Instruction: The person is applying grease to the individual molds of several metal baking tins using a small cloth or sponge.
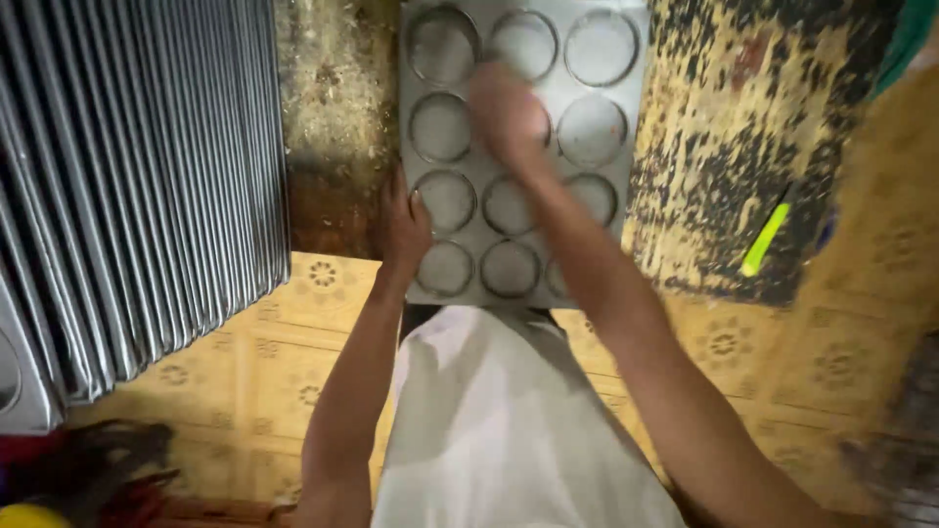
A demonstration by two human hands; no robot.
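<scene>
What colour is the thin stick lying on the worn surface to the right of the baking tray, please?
Bright yellow-green; the stick shows clearly in the head view.

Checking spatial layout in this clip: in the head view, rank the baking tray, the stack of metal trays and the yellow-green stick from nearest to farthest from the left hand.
1. Baking tray: touched at its left edge by the left hand.
2. Stack of metal trays: farther left.
3. Yellow-green stick: far right.

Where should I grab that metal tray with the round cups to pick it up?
Probably by its flat left edge, coming from the left, where the left hand already holds the tray. The rim there is bare and thin, easy to pinch.
</scene>
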